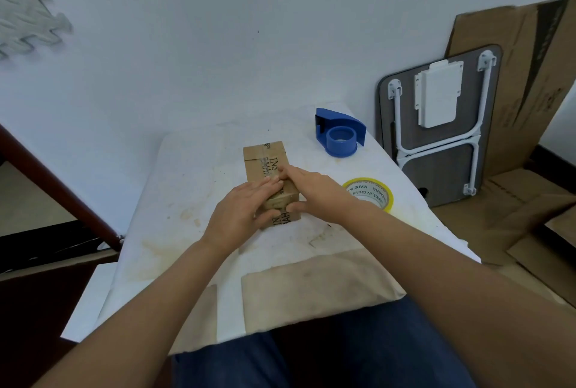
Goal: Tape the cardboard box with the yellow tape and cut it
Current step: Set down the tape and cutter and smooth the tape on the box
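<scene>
A small brown cardboard box (265, 157) with black print lies lengthwise in the middle of the white table (187, 200). My left hand (243, 210) lies flat on the box's near left side, thumb on its front face. My right hand (311, 189) presses on the box's top from the right, thumb against the near end. A glossy strip of tape seems to run over the near end under my fingers. The yellow tape roll (369, 192) lies flat on the table just right of my right wrist. Both hands hold the box and nothing else.
A blue tape dispenser (339, 133) stands at the table's far right corner. A folded lap table (442, 125) and flattened cardboard sheets (523, 82) lean against the wall at the right. A dark wooden rail (62, 188) runs at the left.
</scene>
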A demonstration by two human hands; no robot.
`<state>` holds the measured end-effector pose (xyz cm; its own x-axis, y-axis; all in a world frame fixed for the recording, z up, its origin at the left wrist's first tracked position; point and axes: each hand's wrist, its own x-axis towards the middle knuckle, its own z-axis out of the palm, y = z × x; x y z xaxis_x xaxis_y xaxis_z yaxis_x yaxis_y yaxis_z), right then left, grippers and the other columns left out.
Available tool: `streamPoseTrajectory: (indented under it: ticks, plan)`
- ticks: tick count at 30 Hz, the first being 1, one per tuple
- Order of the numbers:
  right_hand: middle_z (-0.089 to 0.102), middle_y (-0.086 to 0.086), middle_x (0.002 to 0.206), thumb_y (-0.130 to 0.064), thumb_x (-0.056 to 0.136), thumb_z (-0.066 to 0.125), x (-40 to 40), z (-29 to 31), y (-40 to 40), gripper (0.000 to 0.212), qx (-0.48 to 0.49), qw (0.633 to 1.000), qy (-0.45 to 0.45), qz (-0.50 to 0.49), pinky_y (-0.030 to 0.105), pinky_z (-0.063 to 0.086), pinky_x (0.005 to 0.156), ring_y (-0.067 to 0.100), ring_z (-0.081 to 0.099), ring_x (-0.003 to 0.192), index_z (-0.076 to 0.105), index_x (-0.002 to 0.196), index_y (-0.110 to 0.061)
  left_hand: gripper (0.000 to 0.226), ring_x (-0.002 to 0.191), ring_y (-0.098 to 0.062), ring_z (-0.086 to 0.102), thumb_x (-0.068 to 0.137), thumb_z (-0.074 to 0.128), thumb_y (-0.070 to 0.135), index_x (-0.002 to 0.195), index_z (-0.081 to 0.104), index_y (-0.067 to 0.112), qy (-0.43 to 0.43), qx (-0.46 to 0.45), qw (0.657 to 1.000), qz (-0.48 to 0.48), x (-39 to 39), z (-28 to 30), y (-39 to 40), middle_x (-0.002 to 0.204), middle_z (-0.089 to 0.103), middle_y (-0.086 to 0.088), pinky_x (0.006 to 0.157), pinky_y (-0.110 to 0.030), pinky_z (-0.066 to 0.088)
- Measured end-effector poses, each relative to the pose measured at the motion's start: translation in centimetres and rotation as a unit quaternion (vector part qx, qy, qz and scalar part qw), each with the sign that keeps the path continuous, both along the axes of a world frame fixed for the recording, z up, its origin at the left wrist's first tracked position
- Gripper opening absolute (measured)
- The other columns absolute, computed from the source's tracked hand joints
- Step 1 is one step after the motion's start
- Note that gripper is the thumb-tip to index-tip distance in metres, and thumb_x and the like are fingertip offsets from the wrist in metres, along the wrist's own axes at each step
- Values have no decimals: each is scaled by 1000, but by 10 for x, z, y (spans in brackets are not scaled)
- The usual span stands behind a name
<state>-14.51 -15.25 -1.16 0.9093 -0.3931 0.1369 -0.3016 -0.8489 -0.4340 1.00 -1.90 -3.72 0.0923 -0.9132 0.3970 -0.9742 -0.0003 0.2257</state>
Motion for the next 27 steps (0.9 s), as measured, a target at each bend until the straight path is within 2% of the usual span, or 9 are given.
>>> streamPoseTrajectory:
  ticks: [3,5,7,10,14,17,19,23,27]
  plan:
    - [43,3,145,-14,81,71,-2,-1,-2,69,4,1000,8,23,45,53,85,28,59,113,33,138,-19,57,129,-18,52,85,74,27,139,55,21,12,0,1000,10,-4,2,1,143,55,0,102,-35,42]
    - [37,2,148,-22,78,75,0,0,0,68,4,1000,3,22,44,53,83,25,58,112,36,133,-17,58,131,-17,51,85,74,28,140,54,23,18,4,1000,14,-4,1,1,145,54,1,103,-36,43]
    - [37,3,144,-23,76,75,5,-2,1,65,-13,1000,0,5,46,55,77,29,61,103,39,129,-14,59,131,-16,49,86,73,29,141,53,26,22,6,1000,20,-4,0,1,146,52,2,104,-33,40]
    - [34,6,141,-13,76,72,13,-4,-1,61,-15,1000,7,-3,49,55,70,34,62,91,39,126,-11,58,133,-15,47,87,72,28,141,52,26,25,2,999,28,-7,2,1,147,50,4,105,-28,34]
    - [32,3,144,-3,81,63,7,7,-6,59,74,997,12,26,39,51,89,27,54,113,37,132,-13,58,136,-10,43,89,69,29,144,48,27,27,11,999,21,-8,5,4,148,48,7,111,-32,35]
    - [37,-2,147,-12,85,65,1,9,-13,45,123,992,-17,25,30,40,104,16,44,129,46,125,-18,55,138,-11,42,91,66,29,144,48,27,22,12,999,24,-10,5,7,149,47,7,109,-34,39]
    - [40,-4,148,-16,86,65,-1,5,-18,35,132,990,-47,-17,27,36,105,14,43,131,51,118,-22,53,134,-14,47,93,65,29,143,49,27,14,7,999,51,-10,8,8,149,47,6,103,-34,42]
    - [55,-3,134,-6,90,55,-9,3,-28,26,144,968,-156,-133,34,44,103,14,53,121,57,110,-23,53,120,-24,59,92,66,29,142,50,26,39,0,994,99,5,17,0,146,52,0,90,-35,48]
    - [64,-1,108,-3,93,46,-26,8,-45,23,162,938,-184,-246,30,53,80,18,64,98,58,106,-18,52,121,-26,56,94,60,35,144,47,28,49,6,988,149,24,29,-18,150,47,-1,92,-39,48]
